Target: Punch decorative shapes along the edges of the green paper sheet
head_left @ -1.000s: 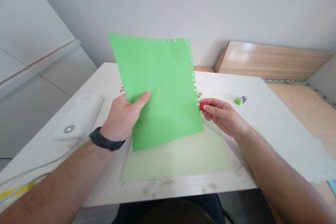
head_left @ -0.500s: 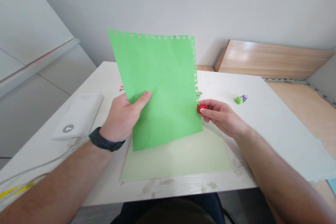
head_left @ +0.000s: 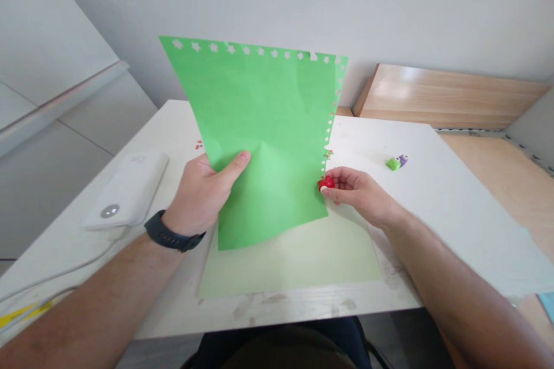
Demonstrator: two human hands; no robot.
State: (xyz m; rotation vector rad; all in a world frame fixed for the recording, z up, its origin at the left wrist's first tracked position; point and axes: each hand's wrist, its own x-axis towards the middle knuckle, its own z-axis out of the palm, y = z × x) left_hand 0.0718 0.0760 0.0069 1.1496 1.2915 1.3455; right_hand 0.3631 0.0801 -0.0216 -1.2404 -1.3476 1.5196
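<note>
A sheet of green paper (head_left: 268, 109) is held up in front of me, with small star-shaped holes along its top and right edges. My left hand (head_left: 208, 190) grips the sheet's left side, thumb across the front and the other fingers hidden behind. At the lower right edge, my right hand (head_left: 361, 195) pinches a small red craft punch (head_left: 326, 184), which sits on the paper's border. Beneath the green sheet, a pale green sheet (head_left: 289, 271) lies flat on the table.
On the white table (head_left: 433, 207), a green and a purple punch (head_left: 394, 163) lie together at the right. A white power bank (head_left: 130, 190) with a cable is at the left. Small coloured bits (head_left: 199, 145) lie behind the paper. A wooden board (head_left: 450, 98) stands at the back right.
The green sheet's top has tilted toward me and its right edge has bent. My right hand with the red punch has shifted slightly left and down along that edge.
</note>
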